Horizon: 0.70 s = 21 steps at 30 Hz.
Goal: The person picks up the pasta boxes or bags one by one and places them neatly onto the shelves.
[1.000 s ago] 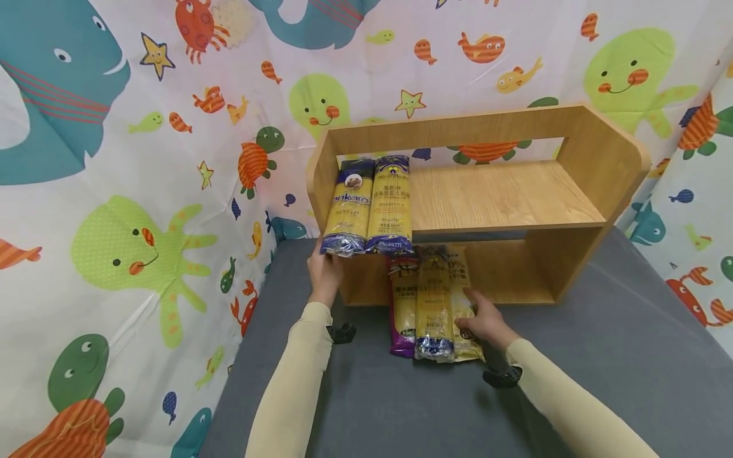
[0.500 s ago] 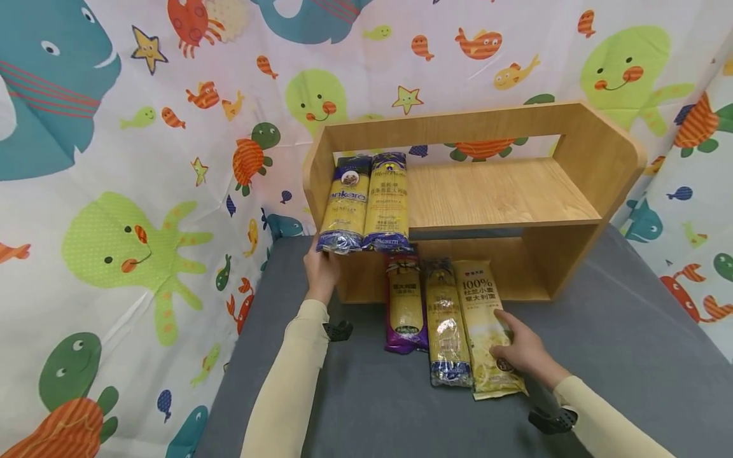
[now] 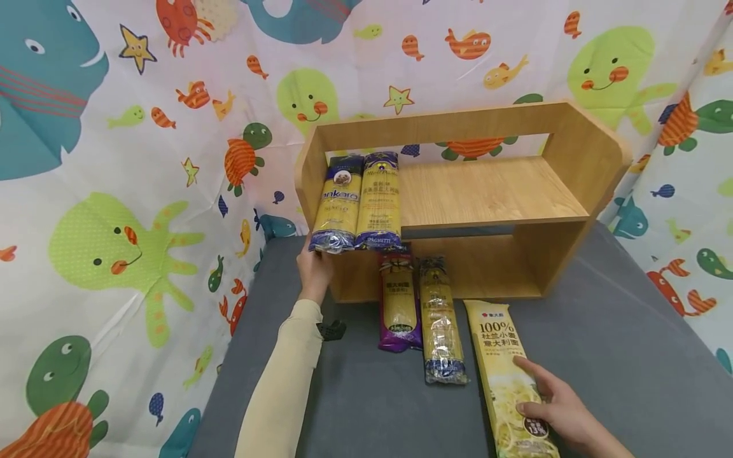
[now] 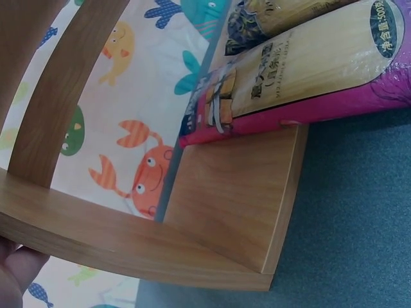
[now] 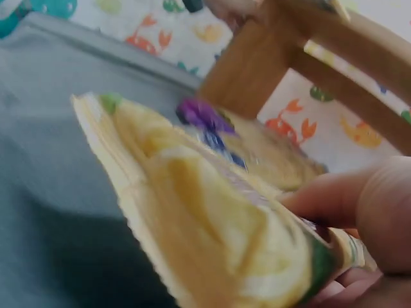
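My right hand [image 3: 564, 410] grips a pale yellow pasta packet [image 3: 501, 356] by its right edge, thumb over the front. The right wrist view shows the packet [image 5: 199, 212] tilted above the grey surface. My left hand [image 3: 315, 277] holds the left side panel of the wooden shelf [image 3: 492, 191]; its fingertips are hidden behind the panel and packs. Two spaghetti packs, one marked ankara [image 3: 339, 207] and one beside it [image 3: 379, 203], lie on the upper board. Below, a purple-edged pasta pack [image 3: 399, 302] and a clear spaghetti pack [image 3: 442, 327] lean out of the lower compartment.
The shelf stands on a grey table [image 3: 366, 407] against a cloth [image 3: 143, 254] printed with sea animals. The two lower packs jut forward past the shelf's front edge onto the table. Upper packs overhang their board slightly.
My right hand has drawn the pale yellow packet out of the lower compartment, toward me and to the right. The clear spaghetti pack has shifted right and forward. My left hand stays at the shelf.
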Each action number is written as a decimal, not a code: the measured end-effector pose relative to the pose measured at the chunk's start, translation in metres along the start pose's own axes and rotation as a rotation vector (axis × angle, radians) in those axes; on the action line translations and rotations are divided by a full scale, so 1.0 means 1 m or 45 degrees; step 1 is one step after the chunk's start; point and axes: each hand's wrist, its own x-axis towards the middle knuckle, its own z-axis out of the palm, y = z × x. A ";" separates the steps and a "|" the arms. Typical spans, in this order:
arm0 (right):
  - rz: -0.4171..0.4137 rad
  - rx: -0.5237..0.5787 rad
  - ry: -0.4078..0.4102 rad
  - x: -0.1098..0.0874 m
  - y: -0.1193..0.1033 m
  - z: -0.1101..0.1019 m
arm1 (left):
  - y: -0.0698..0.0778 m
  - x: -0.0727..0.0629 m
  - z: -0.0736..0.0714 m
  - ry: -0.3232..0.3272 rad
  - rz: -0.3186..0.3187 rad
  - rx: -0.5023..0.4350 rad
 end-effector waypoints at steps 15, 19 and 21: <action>0.159 0.623 -0.308 -0.047 -0.048 -0.011 | -0.001 -0.001 -0.001 -0.033 -0.017 -0.021; 0.053 0.619 -0.385 -0.056 -0.076 -0.022 | -0.001 -0.001 -0.001 -0.026 -0.001 -0.009; -0.078 0.644 -0.440 -0.058 -0.091 -0.027 | -0.002 0.000 -0.001 -0.021 0.007 -0.004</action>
